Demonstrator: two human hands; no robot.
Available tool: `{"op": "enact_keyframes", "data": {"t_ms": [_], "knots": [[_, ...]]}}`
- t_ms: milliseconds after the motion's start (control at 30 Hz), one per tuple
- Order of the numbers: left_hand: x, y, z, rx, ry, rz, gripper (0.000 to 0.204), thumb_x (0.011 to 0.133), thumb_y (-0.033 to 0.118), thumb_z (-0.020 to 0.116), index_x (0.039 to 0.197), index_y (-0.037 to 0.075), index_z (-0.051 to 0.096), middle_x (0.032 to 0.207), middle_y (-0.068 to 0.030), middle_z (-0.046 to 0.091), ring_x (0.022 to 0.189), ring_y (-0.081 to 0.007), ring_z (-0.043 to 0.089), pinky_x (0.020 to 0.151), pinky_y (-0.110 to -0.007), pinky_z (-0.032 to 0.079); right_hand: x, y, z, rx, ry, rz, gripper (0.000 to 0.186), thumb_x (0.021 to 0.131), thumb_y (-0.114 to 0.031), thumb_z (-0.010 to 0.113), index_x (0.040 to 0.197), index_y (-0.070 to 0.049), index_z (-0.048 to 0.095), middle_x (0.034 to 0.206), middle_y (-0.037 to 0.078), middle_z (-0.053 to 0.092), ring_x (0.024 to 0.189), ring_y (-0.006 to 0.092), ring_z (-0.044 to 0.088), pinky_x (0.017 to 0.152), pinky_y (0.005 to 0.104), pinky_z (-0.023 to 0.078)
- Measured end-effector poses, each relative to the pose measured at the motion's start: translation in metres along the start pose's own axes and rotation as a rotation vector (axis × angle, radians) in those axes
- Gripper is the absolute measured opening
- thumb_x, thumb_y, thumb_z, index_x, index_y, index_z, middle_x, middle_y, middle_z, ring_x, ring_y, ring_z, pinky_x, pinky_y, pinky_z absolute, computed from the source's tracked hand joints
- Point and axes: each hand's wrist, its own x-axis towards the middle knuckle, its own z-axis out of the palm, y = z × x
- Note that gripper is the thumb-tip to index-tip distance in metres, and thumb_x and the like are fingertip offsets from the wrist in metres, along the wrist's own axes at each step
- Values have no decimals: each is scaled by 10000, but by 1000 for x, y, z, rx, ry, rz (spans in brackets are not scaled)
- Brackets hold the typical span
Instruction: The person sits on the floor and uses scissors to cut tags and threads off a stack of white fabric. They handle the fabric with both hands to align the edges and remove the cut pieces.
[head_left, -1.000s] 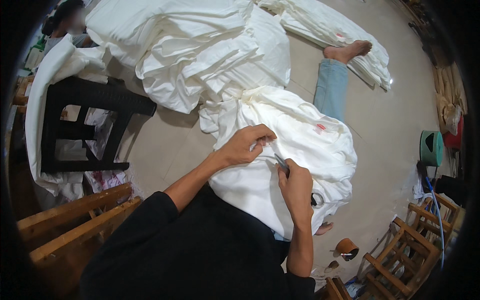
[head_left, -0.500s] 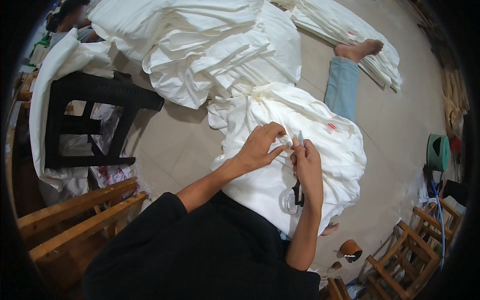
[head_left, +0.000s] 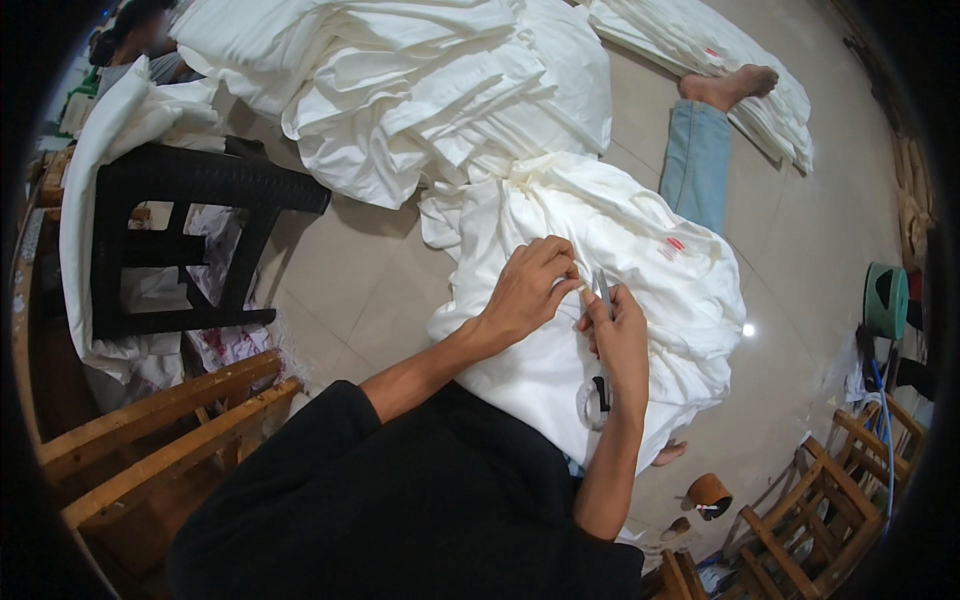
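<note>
A white garment [head_left: 650, 250] with a small red label lies bunched over my lap. My left hand [head_left: 525, 290] pinches a spot of its cloth between thumb and fingers. My right hand [head_left: 620, 335] sits just right of it, touching it, and grips a pair of scissors [head_left: 597, 400]. The grey blades stick up by my left fingertips, and the white and black handle loops hang below my palm. Whether the blades are on a thread is too small to tell.
A big heap of white cloth [head_left: 420, 80] lies on the tiled floor ahead, with a folded stack [head_left: 700, 40] at top right. Another person's jeans leg [head_left: 695, 160] reaches in beside it. A black stool [head_left: 190, 220] stands left, wooden furniture [head_left: 170, 430] lower left and lower right [head_left: 830, 500].
My right hand has come up to meet the left, bringing the scissors' blades to the pinched cloth. The handle loops now show under my palm.
</note>
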Motion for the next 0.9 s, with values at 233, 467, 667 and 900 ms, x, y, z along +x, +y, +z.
{"op": "enact_keyframes", "data": {"t_ms": [233, 467, 667, 900], "knots": [[12, -12, -12, -150, -105, 50, 126, 815, 21, 680, 867, 26, 566, 921, -102, 555, 835, -299, 542, 737, -386, 433, 1, -3, -9, 14, -97, 26, 218, 954, -198, 609, 866, -11, 540, 624, 46, 607, 484, 85, 494, 447, 254, 391], [37, -13, -33, -288, -389, -260, 72, 921, 47, 585, 934, -24, 590, 830, -109, 640, 751, -183, 599, 698, -333, 483, -10, -16, -1, -110, -114, -127, 215, 942, -164, 606, 855, 16, 528, 604, 89, 616, 458, 120, 528, 437, 297, 412], [48, -21, -34, -408, -457, -323, 183, 937, 135, 599, 875, -37, 607, 752, -135, 671, 687, -194, 642, 634, -334, 489, -9, -26, 2, -190, -91, -149, 236, 944, -166, 603, 843, 38, 539, 590, 120, 612, 439, 179, 565, 445, 335, 434], [49, -22, -32, -413, -462, -317, 173, 938, 120, 594, 877, -41, 609, 758, -125, 676, 710, -195, 650, 647, -329, 501, 1, -14, 12, -387, 46, -340, 257, 961, -175, 565, 869, 65, 575, 574, 180, 590, 444, 265, 577, 478, 397, 439]]}}
